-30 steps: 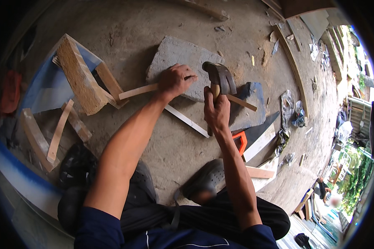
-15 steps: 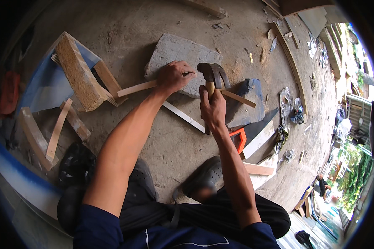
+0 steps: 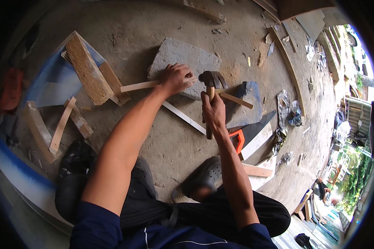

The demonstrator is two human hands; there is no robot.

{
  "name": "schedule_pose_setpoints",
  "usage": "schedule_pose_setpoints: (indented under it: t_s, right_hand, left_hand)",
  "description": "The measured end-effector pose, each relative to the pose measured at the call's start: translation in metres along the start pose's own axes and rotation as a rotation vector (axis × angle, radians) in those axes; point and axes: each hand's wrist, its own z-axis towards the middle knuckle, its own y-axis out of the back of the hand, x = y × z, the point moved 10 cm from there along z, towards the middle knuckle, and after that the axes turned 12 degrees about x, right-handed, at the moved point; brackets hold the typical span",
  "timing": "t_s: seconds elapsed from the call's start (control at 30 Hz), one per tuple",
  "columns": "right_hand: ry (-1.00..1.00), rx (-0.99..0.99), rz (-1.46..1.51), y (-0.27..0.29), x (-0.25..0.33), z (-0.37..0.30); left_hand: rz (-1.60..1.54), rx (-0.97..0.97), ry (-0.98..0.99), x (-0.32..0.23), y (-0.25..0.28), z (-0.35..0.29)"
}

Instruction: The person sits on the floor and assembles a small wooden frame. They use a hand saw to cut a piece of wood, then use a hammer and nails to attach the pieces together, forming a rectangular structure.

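My left hand (image 3: 176,79) is closed on a thin wooden strip (image 3: 139,86), which lies across a grey concrete block (image 3: 185,52). The fingertips are pinched together near the strip's right end; anything small between them is too fine to make out. Just right of them, my right hand (image 3: 214,111) grips a claw hammer (image 3: 212,79) by its wooden handle. The hammer head hangs beside the left fingertips, apart from them. Behind the hammer, another thin wooden strip (image 3: 239,101) reaches over a dark bluish block (image 3: 249,110).
A handsaw (image 3: 238,141) with an orange handle lies right of my right forearm, near pale boards (image 3: 257,141). A white strip (image 3: 183,117) rests on the floor between my arms. Thick wood pieces (image 3: 87,68) stand at left. Plastic scraps (image 3: 295,114) and a long plank (image 3: 289,70) lie right.
The hammer has come down slightly toward me, still in my right hand. My left fingers have shifted a little at the strip's end. The whole view has moved slightly.
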Motion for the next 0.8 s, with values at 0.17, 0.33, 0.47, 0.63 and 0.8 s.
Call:
schedule_pose_setpoints:
  t_s: [0.17, 0.33, 0.47, 0.63, 0.8]
  right_hand:
    - [0.008, -0.012, 0.026, 0.000, 0.005, -0.002]
    - [0.115, -0.088, 0.084, 0.007, 0.029, -0.009]
    - [-0.059, 0.137, 0.015, -0.014, 0.009, 0.009]
    - [0.107, -0.058, 0.031, 0.001, 0.037, -0.011]
    - [-0.030, 0.070, -0.047, -0.010, 0.023, 0.008]
  left_hand:
    - [0.008, -0.025, 0.080, 0.001, 0.008, -0.010]
    - [-0.021, -0.042, 0.084, 0.006, 0.006, -0.010]
    - [-0.024, -0.068, 0.074, 0.002, 0.005, -0.012]
    - [-0.011, -0.070, 0.052, 0.002, 0.007, -0.013]
    - [0.003, -0.086, 0.043, 0.004, 0.006, -0.012]
